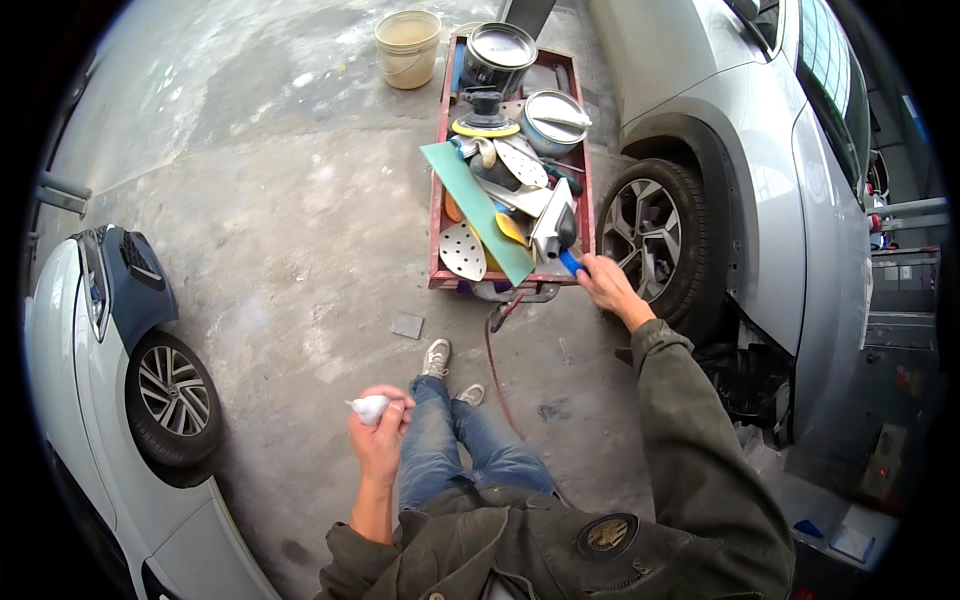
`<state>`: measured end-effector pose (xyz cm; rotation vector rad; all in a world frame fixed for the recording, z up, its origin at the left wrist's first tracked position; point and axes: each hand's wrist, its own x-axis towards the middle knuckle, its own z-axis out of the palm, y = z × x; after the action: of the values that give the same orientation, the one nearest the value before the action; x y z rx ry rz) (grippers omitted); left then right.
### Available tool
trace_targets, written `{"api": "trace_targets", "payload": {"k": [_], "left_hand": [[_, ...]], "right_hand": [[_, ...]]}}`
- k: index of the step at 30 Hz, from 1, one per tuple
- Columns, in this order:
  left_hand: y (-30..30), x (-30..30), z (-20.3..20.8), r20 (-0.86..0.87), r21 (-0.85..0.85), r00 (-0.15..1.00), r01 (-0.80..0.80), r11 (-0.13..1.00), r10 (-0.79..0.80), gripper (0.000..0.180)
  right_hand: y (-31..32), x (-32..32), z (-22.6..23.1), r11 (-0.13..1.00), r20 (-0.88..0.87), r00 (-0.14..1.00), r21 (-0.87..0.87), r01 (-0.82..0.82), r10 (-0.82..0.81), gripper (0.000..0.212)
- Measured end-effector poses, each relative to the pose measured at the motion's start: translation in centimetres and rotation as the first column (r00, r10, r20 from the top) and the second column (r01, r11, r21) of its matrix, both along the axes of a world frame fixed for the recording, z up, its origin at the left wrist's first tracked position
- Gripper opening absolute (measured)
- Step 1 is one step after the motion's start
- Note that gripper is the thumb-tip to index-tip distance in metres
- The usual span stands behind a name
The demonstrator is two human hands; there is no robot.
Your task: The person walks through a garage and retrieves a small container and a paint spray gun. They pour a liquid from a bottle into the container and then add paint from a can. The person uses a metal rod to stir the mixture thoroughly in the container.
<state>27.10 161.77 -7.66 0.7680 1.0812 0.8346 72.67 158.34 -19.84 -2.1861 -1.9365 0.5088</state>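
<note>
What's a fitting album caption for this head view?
Left hand holding a small white cone-tipped bottle, right hand on a flat blue handle at a cluttered red metal cart.

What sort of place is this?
Probably an auto body shop: a silver car stands beside a red tool cart, which carries a disc sander.

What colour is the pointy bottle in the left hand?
The pointy bottle in the left hand is white, seen best in the head view.

Dark olive jacket (680,530), long sleeves (700,430); oval dark patch (608,537) with tan emblem. Faded blue jeans (428,440). Pale shoes (437,358).
</note>
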Motion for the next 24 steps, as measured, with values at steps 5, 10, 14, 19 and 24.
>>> {"api": "trace_targets", "payload": {"k": [5,10,14,19,24], "left_hand": [[1.8,3.9,0.0,-0.029,-0.007,0.988,0.151,0.988,-0.151,0.011],[3.2,9.5,-0.4,-0.186,0.134,0.929,0.348,0.928,-0.321,0.020],[3.3,13.4,0.4,-0.208,0.269,0.903,0.422,0.866,-0.375,0.026],[3.2,14.6,0.0,-0.215,0.285,0.905,0.417,0.863,-0.366,0.019],[3.6,14.8,-0.3,-0.146,0.142,0.894,0.442,0.886,-0.423,0.010]], "right_hand": [[-0.8,-2.8,4.4,0.958,-0.384,0.880,-0.173,0.228,-0.279,0.022],[-2.4,-10.0,11.8,0.972,-0.568,0.789,-0.125,0.201,-0.236,0.022],[-2.3,-14.2,15.7,0.993,-0.578,0.812,0.015,0.114,-0.084,0.016],[-2.2,-14.9,16.3,0.984,-0.506,0.861,0.121,0.133,-0.054,0.015],[-2.1,-15.0,17.6,0.980,-0.556,0.817,0.016,0.197,-0.155,0.025]]}}
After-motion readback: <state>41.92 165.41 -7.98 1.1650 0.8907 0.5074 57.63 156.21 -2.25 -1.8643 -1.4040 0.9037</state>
